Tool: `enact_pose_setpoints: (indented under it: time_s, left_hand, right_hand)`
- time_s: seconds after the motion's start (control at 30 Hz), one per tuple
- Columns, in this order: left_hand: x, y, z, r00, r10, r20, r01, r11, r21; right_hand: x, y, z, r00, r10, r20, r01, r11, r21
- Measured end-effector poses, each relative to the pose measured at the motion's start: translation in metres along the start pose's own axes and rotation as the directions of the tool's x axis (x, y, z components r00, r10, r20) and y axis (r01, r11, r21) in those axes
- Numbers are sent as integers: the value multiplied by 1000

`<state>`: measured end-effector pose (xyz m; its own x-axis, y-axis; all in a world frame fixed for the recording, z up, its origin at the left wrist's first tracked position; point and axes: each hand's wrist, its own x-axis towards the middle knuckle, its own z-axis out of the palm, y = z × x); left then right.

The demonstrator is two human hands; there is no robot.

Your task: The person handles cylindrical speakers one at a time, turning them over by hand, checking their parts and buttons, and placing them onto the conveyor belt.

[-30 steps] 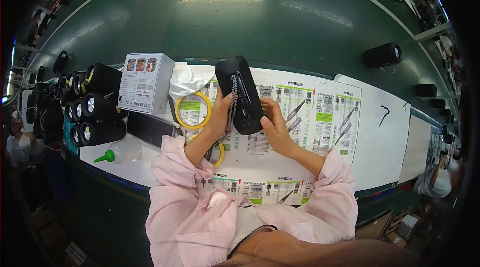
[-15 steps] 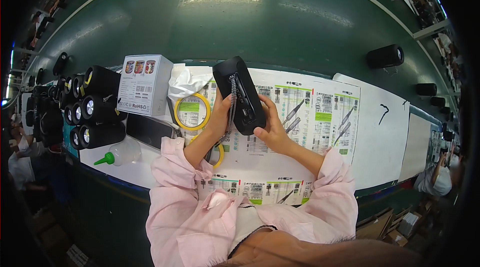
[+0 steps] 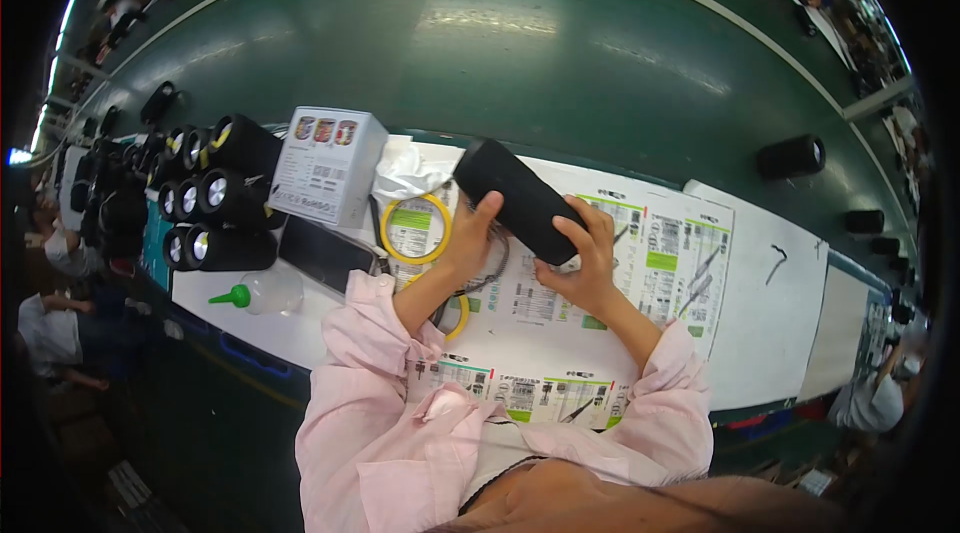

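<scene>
A black cylindrical speaker [image 3: 517, 201] is held tilted between both hands, above printed sheets on the bench. My left hand [image 3: 468, 243] grips its left side, with the thumb on the fabric. My right hand [image 3: 588, 268] is closed round its lower right end. A thin dark strap [image 3: 497, 268] hangs from it beside my left hand. The side facing me is plain black mesh; its button and port panel is turned out of sight. Close to my left wrist lie a yellow tape roll [image 3: 416, 229] and a second yellow ring [image 3: 458, 317], partly hidden by the sleeve.
On the left are stacked black speakers [image 3: 232, 195], a white box [image 3: 325, 168], a crumpled white cloth [image 3: 408, 173], a dark phone-like slab [image 3: 325, 255] and a green-tipped bottle [image 3: 270, 293]. Behind the bench runs a green belt [image 3: 600, 53] carrying another speaker [image 3: 790, 157]. People work at both edges.
The speaker has been rolled in my hands, so the strap and button panel no longer face me and plain mesh does. My right hand has shifted its grip. The whole view has swung slightly.
</scene>
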<state>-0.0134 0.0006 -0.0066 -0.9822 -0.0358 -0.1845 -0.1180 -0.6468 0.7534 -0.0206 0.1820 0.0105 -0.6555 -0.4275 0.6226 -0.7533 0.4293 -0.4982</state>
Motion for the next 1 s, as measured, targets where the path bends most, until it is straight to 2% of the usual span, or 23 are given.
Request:
enact_pose_setpoints:
  time_s: [0.1,0.13,0.17,0.23,0.27,0.37,0.5,0.6,0.63,0.7,0.73,0.8,0.83,0.9,0.93,0.97,1.0]
  left_hand:
    - [4,-5,-18,976,214,49,-218,930,297]
    - [-1,-1,-15,979,190,76,-203,951,233]
    - [-3,0,-13,977,198,78,-209,958,198]
    - [-7,0,-9,974,208,91,-218,969,118]
    - [-6,-1,-10,973,204,105,-210,976,51]
    - [-6,-7,-19,959,240,151,-254,964,82]
    - [-6,-10,-19,944,249,215,-278,953,117]
    - [-6,-6,-16,911,268,313,-332,927,172]
    - [-7,-5,-12,911,271,312,-318,942,108]
    - [-8,0,-5,910,278,308,-287,958,-16]
    - [-6,-2,-7,927,209,310,-225,974,17]
    - [0,-8,-14,949,67,307,-96,992,81]
    - [1,-3,-9,955,-11,296,7,1000,14]
    - [2,8,7,942,-165,292,209,970,-125]
    - [2,10,12,930,-261,258,299,946,-120]
    - [3,10,12,915,-279,292,327,936,-128]
    - [5,11,9,897,-298,325,355,925,-132]
  right_hand:
    - [-7,5,7,993,113,31,-117,982,150]
    - [-13,6,10,942,307,135,-336,871,359]
    - [-17,5,13,908,378,182,-415,744,523]
    - [-12,-2,9,819,477,320,-525,396,754]
    - [-6,-2,2,758,440,481,-597,171,784]
    - [-7,1,3,678,378,630,-578,-255,775]
    - [-8,3,3,641,418,643,-604,-242,759]
    - [-10,7,3,686,474,552,-594,-73,801]
    - [-11,9,2,706,476,524,-593,-7,805]
    - [-8,13,-5,832,487,265,-517,511,686]
    - [-4,14,-10,890,434,143,-438,721,537]
    - [11,11,-25,977,213,9,-201,906,372]
    - [19,8,-34,996,86,-36,-73,960,270]
    - [28,2,-46,998,-62,-15,64,982,179]
    - [33,-2,-51,993,-121,16,117,982,151]
    - [36,-5,-53,983,-177,47,170,978,124]
    - [36,-8,-51,984,-168,65,157,978,140]
